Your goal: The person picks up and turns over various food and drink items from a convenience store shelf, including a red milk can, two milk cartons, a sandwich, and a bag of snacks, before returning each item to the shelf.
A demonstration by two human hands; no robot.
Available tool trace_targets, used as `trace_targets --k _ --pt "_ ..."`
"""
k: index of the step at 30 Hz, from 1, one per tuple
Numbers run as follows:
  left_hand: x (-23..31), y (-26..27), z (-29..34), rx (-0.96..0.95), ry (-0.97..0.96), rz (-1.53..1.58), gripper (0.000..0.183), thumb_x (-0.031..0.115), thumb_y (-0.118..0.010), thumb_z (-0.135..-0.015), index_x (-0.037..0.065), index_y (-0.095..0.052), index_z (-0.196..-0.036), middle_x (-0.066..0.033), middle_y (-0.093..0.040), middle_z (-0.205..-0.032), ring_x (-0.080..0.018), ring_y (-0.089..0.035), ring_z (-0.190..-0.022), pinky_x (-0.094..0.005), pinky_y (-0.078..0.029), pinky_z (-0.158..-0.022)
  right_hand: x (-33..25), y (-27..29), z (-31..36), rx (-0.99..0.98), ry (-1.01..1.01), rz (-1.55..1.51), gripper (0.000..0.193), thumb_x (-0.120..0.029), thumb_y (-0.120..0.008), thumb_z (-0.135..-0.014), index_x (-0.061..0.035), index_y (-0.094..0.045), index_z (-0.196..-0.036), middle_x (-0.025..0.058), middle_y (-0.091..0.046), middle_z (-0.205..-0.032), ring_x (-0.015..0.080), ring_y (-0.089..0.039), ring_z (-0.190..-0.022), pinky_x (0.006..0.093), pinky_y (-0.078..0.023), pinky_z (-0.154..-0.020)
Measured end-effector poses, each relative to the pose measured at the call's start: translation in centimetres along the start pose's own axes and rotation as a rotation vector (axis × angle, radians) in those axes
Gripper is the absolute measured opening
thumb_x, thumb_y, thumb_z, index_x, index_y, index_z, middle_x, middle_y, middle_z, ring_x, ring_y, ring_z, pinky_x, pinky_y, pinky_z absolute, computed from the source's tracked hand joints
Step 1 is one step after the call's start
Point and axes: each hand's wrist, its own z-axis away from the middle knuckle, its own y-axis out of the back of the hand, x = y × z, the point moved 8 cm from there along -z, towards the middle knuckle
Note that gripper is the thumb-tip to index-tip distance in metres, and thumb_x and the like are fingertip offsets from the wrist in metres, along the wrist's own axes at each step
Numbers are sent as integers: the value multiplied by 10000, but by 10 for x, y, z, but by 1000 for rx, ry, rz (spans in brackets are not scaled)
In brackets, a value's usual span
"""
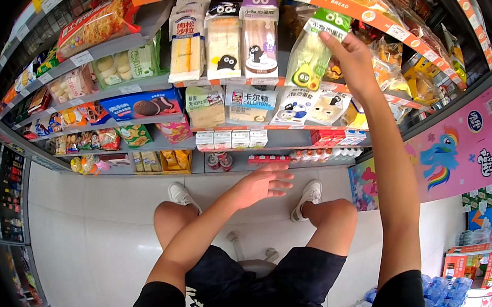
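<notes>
My right hand reaches up to a shelf and grips the top edge of a bread packet, pale green with a green top and an avocado picture. The packet hangs upright at the shelf front. Left of it stand a purple-topped bread packet, a black-topped sandwich bread packet and a yellow-and-white sandwich bread packet. In front of the lower shelves my left hand is held in the air, fingers apart, with nothing in it.
On the shelf below are a green bread bag and a blue-and-white packet. A blue biscuit box lies to the left. A pink poster board stands at right, with blue-wrapped bottles low right. My legs straddle a stool.
</notes>
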Motion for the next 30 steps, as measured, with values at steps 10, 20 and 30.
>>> trace_targets --k 10,20,30 --pt "5 0 7 49 -16 -90 633 432 -612 -936 83 -451 -1439 -156 -538 -1415 -297 -561 -1248 -455 -443 -1046 13 -24 -46 -19 -40 196 381 -419 -756 -903 -59 -718 -1021 -44 -647 -792 33 -492 -603 208 -406 -556" --pt "8 7 10 40 -37 -57 562 374 -592 -958 74 -478 -1419 -152 -555 -1388 -295 -569 -1229 -455 -449 -1038 -2 -35 -39 -194 48 313 372 -368 -692 -955 -20 -699 -1084 -8 -615 -755 88 -496 -600 254 -407 -567" --pt "8 -1 5 22 -46 -87 535 371 -592 -947 87 -506 -1392 -124 -566 -1375 -290 -562 -1233 -446 -450 -1029 -4 61 -37 114 294 389 385 -274 -624 -949 2 -639 -1218 69 -676 -1033 164 -616 -907 305 -483 -805"
